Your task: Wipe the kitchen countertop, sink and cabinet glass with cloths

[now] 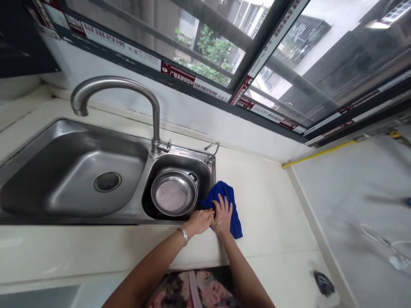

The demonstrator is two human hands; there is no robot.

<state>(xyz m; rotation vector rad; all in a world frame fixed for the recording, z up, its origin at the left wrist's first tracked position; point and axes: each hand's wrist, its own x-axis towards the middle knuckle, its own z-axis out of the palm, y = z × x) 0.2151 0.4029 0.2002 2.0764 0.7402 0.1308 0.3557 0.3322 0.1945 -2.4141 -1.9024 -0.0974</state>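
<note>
A crumpled blue cloth (236, 222) lies on the counter at the right edge of the sink, one corner hanging over the small basin. My right hand (222, 216) rests flat on it with the fingers spread. Close against that hand, my left hand (201, 221), with a silver bracelet at the wrist, has its fingers pressed together at the cloth's near left edge. Part of the cloth is hidden under both hands. In the small basin beside them sits a round metal strainer pan (173, 194) with a perforated bottom.
To the left is the larger steel basin (80, 171) with its drain (107, 182). A tall curved faucet (156, 111) rises between the basins, and a small thin spout (212, 152) stands at the back right corner. A dark object (324, 283) lies at lower right. Windows line the back.
</note>
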